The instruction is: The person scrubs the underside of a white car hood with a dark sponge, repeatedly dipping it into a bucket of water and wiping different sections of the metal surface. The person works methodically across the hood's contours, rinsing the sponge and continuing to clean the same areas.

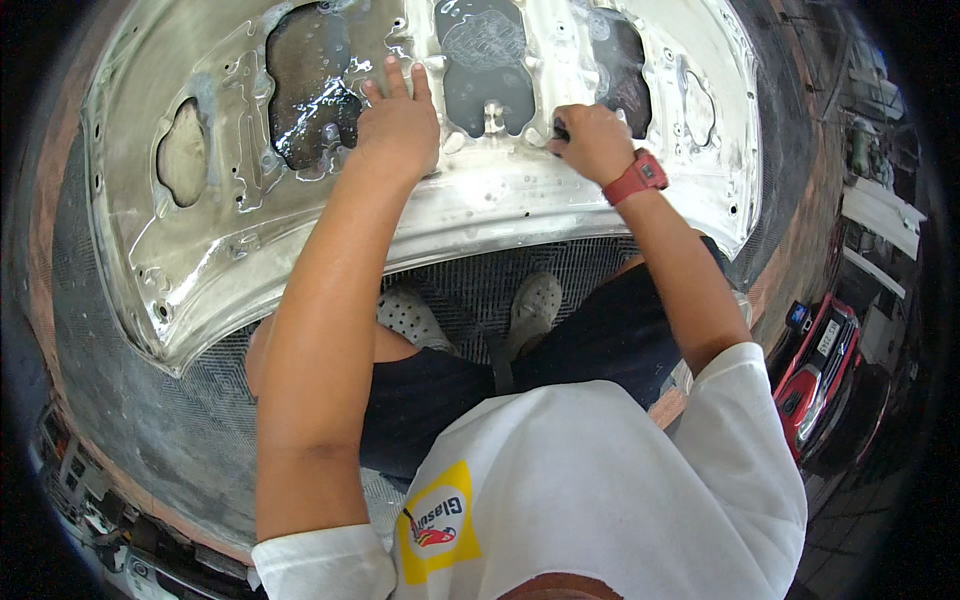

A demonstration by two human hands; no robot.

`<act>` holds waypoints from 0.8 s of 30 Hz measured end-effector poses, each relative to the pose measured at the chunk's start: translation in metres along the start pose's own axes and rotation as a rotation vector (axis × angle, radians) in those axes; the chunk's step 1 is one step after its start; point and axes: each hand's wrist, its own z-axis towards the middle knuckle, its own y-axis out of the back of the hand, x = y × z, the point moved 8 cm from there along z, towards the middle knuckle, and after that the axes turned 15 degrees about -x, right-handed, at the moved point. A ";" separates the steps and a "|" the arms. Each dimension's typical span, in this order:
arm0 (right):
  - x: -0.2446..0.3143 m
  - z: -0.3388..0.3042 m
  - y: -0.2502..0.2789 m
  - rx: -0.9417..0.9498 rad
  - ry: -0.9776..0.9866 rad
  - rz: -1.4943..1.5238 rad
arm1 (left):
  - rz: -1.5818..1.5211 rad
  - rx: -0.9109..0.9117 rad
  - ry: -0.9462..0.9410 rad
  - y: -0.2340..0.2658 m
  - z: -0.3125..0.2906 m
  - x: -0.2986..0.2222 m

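A large car hood [480,200] lies with its ribbed inner side up, its pale metal wet and soapy, with cut-out openings between the ribs. My left hand [400,125] rests on a rib between the left and middle openings, its fingers stretched out and apart, holding nothing. Lower right of the middle opening, my right hand [597,142] is closed against the metal. A bit of a small dark thing [561,130] pokes out from its fingers; the rest is hidden, and its kind cannot be made out. A red watch [636,178] circles my right wrist.
Under the hood spreads a dark ribbed floor mat [240,400], where my light clogs [535,305] stand close to the hood's near edge. To the right lie a red-and-black car part [815,370] and white panels [884,218]. More car parts [150,570] sit at lower left.
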 end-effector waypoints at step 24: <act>-0.013 -0.001 0.017 -0.119 -0.181 0.469 | 0.006 -0.049 0.013 -0.012 0.006 0.005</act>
